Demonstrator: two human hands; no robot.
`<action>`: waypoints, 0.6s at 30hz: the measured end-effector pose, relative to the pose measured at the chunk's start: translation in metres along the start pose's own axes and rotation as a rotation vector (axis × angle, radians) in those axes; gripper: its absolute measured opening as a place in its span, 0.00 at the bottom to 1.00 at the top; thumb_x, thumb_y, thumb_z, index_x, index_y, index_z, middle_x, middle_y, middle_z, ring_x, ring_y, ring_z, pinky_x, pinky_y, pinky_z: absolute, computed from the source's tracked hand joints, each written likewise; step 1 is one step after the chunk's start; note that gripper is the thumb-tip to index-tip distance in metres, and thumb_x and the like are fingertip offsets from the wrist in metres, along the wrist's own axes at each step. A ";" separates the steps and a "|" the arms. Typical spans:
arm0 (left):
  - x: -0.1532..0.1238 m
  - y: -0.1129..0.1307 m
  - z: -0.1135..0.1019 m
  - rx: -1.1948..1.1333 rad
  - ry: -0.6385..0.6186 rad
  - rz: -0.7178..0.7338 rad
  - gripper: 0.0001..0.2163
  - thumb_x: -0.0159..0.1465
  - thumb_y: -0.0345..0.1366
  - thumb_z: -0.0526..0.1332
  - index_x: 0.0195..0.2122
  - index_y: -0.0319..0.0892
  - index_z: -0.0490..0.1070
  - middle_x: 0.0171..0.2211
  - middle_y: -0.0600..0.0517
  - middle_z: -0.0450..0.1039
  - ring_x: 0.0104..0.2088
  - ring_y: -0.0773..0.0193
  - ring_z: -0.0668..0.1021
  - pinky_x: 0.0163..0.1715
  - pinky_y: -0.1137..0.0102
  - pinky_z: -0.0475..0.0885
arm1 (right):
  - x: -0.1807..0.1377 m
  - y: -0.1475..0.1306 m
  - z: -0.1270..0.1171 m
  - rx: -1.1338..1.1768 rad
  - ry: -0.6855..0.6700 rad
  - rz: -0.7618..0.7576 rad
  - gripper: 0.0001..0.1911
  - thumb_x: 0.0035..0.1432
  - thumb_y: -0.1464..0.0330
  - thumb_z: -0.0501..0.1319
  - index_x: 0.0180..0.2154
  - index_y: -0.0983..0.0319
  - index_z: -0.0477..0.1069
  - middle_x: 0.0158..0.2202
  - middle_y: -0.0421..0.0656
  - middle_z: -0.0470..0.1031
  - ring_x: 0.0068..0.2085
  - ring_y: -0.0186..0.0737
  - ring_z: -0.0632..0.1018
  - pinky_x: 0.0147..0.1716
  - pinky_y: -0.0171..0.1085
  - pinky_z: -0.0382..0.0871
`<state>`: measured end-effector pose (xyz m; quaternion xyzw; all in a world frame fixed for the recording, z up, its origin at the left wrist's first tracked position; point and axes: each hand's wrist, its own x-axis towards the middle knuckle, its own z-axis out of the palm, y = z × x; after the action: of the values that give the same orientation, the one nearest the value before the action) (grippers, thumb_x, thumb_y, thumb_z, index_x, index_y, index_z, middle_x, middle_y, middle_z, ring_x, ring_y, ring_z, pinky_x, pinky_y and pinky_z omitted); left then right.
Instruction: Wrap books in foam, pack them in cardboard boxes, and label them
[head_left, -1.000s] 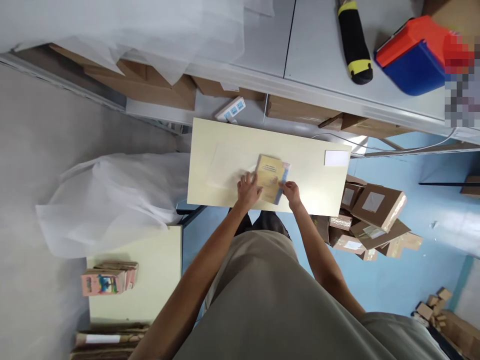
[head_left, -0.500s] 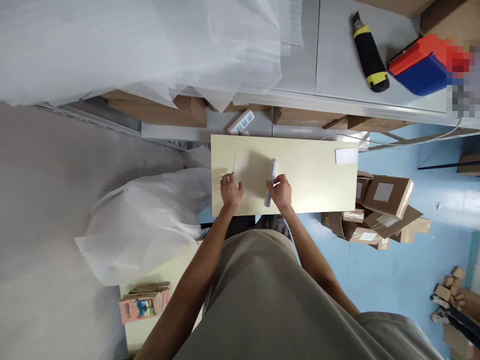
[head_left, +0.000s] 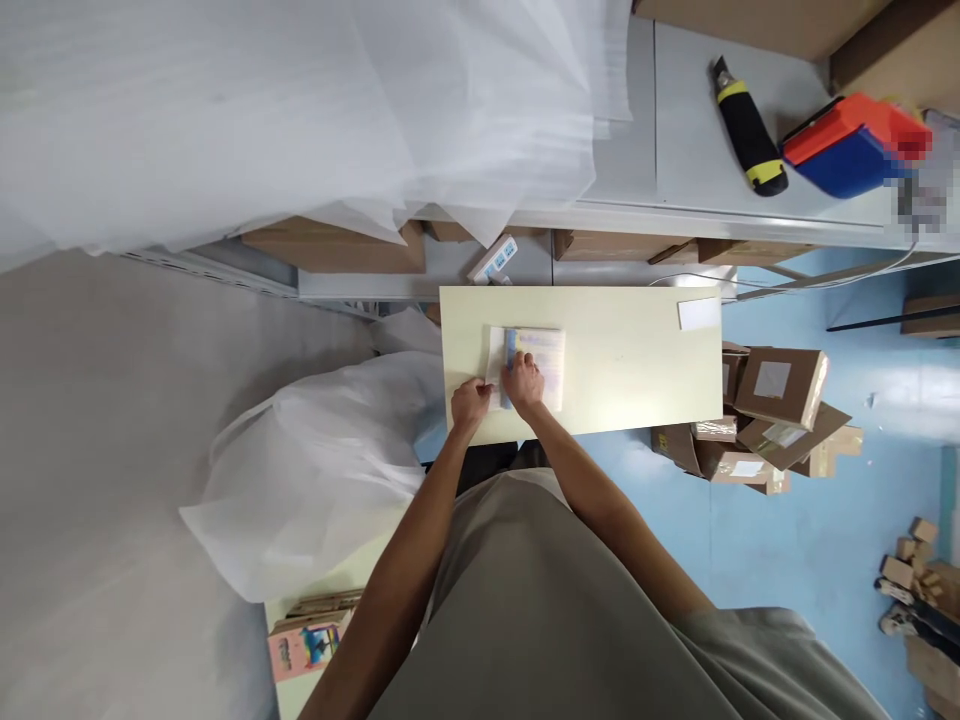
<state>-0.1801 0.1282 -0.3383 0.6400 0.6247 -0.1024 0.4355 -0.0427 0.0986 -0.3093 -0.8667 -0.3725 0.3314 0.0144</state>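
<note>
A book [head_left: 550, 370] with a pale cover and a blue and yellow strip along its left side lies flat on the pale yellow board [head_left: 637, 370] in front of me. A thin white sheet [head_left: 495, 350] sticks out from the book's left side. My left hand [head_left: 471, 402] is closed at the left edge of this sheet, thumb and fingers pinched together. On top of the book rests my right hand [head_left: 523, 382], its fingers bent and spread over the left part of the cover, hiding some of it.
A white card [head_left: 697, 314] lies at the board's far right corner. Beyond are a power strip [head_left: 493, 260], a utility knife [head_left: 750, 130] and a red-and-blue tool [head_left: 855, 145] on grey shelving. Cardboard boxes [head_left: 780, 390] are piled right; white foam sheeting [head_left: 330, 430] bulges left.
The book, earlier seen nearly edge-on in my right hand, now lies flat further left. My right hand has moved left onto it, and my left hand has closed on the sheet's edge.
</note>
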 end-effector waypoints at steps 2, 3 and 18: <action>-0.001 -0.004 -0.001 -0.010 -0.010 0.015 0.09 0.73 0.42 0.67 0.44 0.46 0.85 0.49 0.44 0.89 0.52 0.50 0.87 0.52 0.64 0.76 | -0.003 0.009 -0.001 0.050 -0.008 -0.001 0.12 0.78 0.62 0.60 0.58 0.59 0.71 0.59 0.53 0.77 0.56 0.54 0.83 0.54 0.47 0.77; -0.002 -0.005 -0.002 -0.018 -0.017 0.025 0.08 0.73 0.42 0.67 0.43 0.46 0.85 0.47 0.45 0.89 0.51 0.50 0.87 0.51 0.65 0.76 | -0.005 0.017 -0.003 0.083 0.001 0.002 0.12 0.78 0.61 0.60 0.57 0.59 0.71 0.59 0.52 0.78 0.55 0.53 0.83 0.54 0.46 0.77; 0.005 0.029 0.013 -0.249 0.022 0.228 0.13 0.73 0.37 0.69 0.56 0.44 0.85 0.53 0.45 0.86 0.44 0.58 0.88 0.53 0.67 0.80 | 0.007 0.100 -0.023 0.382 0.139 0.267 0.21 0.66 0.60 0.64 0.55 0.63 0.80 0.50 0.54 0.83 0.49 0.53 0.85 0.52 0.46 0.79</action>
<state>-0.1484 0.1275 -0.3371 0.6491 0.5604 0.0330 0.5133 0.0383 0.0357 -0.3221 -0.9106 -0.1834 0.3342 0.1598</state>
